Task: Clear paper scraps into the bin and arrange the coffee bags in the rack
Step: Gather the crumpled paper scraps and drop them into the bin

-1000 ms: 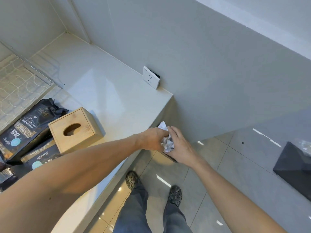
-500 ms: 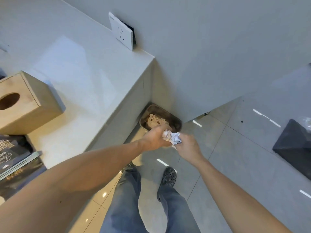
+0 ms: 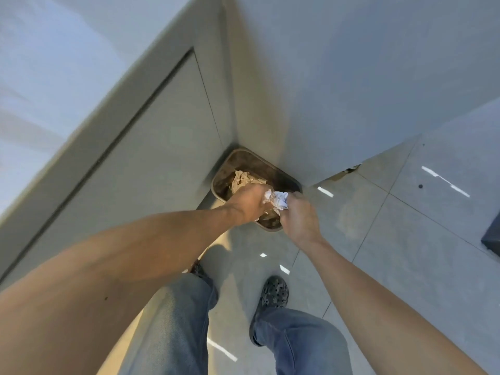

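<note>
A crumpled wad of white paper scraps (image 3: 278, 200) is pinched between my left hand (image 3: 250, 203) and my right hand (image 3: 299, 216), both closed on it. The wad hangs directly over the open top of a dark bin (image 3: 286, 180) that stands on the floor in the corner between the counter side and the wall. Brownish crumpled paper (image 3: 244, 180) lies inside the bin. The coffee bags and the rack are out of view.
The grey counter cabinet side (image 3: 151, 147) rises at left with the white countertop edge (image 3: 40, 77) above it. The wall (image 3: 351, 77) closes the corner behind the bin. My legs and shoes (image 3: 272, 296) stand on the tiled floor. A dark object (image 3: 491, 236) sits at far right.
My view has tilted down and moved closer to the bin; the countertop, tissue box and coffee bags have left the frame. Both hands carried the paper wad off the counter edge to above the bin.
</note>
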